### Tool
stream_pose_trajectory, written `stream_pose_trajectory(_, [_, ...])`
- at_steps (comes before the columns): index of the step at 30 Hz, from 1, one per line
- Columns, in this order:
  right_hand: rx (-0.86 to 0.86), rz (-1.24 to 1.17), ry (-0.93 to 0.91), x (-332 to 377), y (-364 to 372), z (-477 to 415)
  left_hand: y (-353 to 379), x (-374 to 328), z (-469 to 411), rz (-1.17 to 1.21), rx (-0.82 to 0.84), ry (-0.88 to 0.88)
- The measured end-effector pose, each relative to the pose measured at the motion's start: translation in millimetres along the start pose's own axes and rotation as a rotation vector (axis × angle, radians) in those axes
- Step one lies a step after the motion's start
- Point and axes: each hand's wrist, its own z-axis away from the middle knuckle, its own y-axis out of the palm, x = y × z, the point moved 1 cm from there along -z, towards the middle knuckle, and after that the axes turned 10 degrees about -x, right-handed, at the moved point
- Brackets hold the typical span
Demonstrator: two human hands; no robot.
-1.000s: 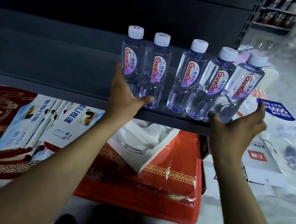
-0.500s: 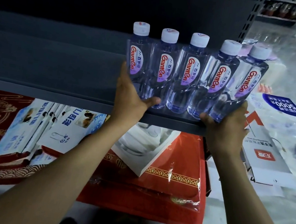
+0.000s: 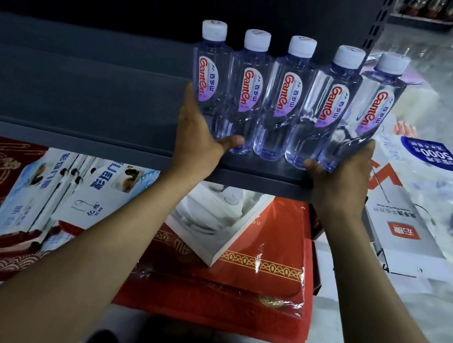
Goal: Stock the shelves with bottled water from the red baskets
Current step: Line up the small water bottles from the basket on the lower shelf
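Observation:
Several clear water bottles (image 3: 286, 97) with white caps and red-and-purple labels stand side by side near the right end of a dark grey shelf (image 3: 81, 107). My left hand (image 3: 197, 140) presses against the leftmost bottle, thumb across the front of the second. My right hand (image 3: 344, 172) cups the base of the rightmost bottle (image 3: 368, 113), which leans slightly to the right. The row is squeezed between both hands. No red basket is in view.
The shelf stretches bare to the left. Below it lie red packaged mats (image 3: 230, 290), white-and-blue boxed goods (image 3: 53, 188) and a white box (image 3: 217, 223). A white carton (image 3: 406, 229) and plastic-wrapped goods (image 3: 435, 157) sit on the floor at right. An upright shelf post (image 3: 377, 20) stands behind.
My right hand has closed in from the open position onto the rightmost bottle. The bottles have been pushed together into a tighter row.

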Motion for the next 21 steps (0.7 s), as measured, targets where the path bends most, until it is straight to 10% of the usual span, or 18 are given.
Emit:
stream_pose_trajectory(9, [0.021,0.051,0.059,3,-8,7,-9,-6,4,-0.090,0.018,-0.038])
stream_pose_trajectory(15, [-0.002,0.362,-0.084,59,-10,61,-72,-25,36,-0.625,0.026,0.030])
stream_pose_trajectory(21, [0.291,0.113,-0.381,170,23,177,-215,-31,79,-1.039,0.012,0.119])
